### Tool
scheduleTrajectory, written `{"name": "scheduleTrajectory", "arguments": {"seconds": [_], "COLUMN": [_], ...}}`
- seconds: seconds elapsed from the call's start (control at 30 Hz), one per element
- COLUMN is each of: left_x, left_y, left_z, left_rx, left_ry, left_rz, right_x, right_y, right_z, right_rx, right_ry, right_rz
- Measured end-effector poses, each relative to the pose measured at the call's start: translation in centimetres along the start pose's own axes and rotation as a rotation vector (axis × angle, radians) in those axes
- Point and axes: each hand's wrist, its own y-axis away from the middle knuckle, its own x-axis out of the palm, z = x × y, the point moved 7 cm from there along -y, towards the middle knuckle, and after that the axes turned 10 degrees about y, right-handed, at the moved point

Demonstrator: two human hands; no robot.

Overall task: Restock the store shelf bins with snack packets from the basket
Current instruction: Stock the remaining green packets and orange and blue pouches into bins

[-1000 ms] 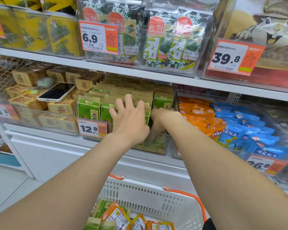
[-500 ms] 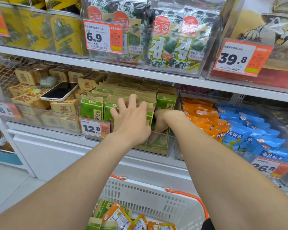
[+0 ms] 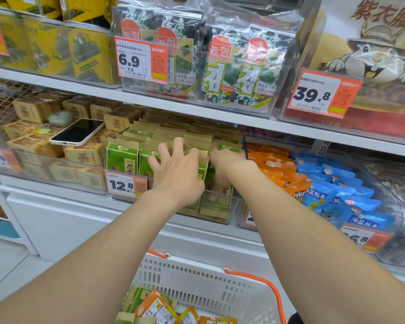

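Note:
Green and tan snack packets [image 3: 124, 157] stand in rows in a clear shelf bin [image 3: 235, 208] on the middle shelf. My left hand [image 3: 177, 170] lies with spread fingers on the packet tops and presses against them. Just to its right, my right hand [image 3: 223, 163] reaches down into the bin's front right corner. Its fingers curl round a green packet [image 3: 218, 203] there; the fingertips show through the clear wall. Below, a white basket [image 3: 197, 277] with orange handles holds more green packets [image 3: 138, 298] and orange packets [image 3: 158, 307].
A phone [image 3: 77, 132] lies on tan packets in the bin to the left. Bins of orange packets [image 3: 278, 170] and blue packets [image 3: 337, 195] stand to the right. The shelf above carries seaweed packs [image 3: 234, 73] and overhangs the bins. A price tag [image 3: 126, 184] hangs on the bin's front.
Both hands stay in the green-packet bin with hardly any shift. My right hand has sunk slightly lower along the front packet.

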Motion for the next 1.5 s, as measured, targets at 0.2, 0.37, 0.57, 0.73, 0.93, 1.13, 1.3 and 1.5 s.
{"name": "scheduleTrajectory", "arguments": {"seconds": [0.2, 0.37, 0.57, 0.73, 0.93, 1.13, 1.3, 1.5], "left_x": [0.0, 0.0, 0.1, 0.3, 0.4, 0.0, -1.0, -3.0], "left_y": [0.1, 0.0, 0.1, 0.3, 0.3, 0.3, 0.6, 2.4], "left_z": [0.2, 0.1, 0.0, -0.4, -0.5, -0.7, -0.6, -0.2], "left_rx": [0.007, 0.007, 0.010, 0.092, 0.136, 0.117, 0.125, 0.110], "left_ry": [-0.007, 0.003, 0.012, 0.024, 0.012, 0.061, 0.100, 0.082], "left_rz": [-0.008, -0.009, -0.036, -0.039, -0.036, -0.084, -0.206, -0.316], "right_x": [-3.5, -1.8, -1.8, -0.5, -0.6, -0.5, -1.4, -4.3], "right_y": [0.8, 0.7, 0.5, -0.1, 0.6, 2.2, 4.5, 9.6], "right_z": [-1.6, -2.5, -3.5, -2.0, -2.8, -3.7, -3.6, -0.7], "right_rx": [0.097, 0.190, 0.320, 0.224, 0.297, 0.384, 0.409, 0.233], "right_ry": [0.036, 0.072, -0.067, 0.023, -0.043, -0.292, -0.289, -0.139], "right_rz": [-0.230, -0.267, -0.316, -0.310, -0.232, -0.302, -0.469, -0.689]}}
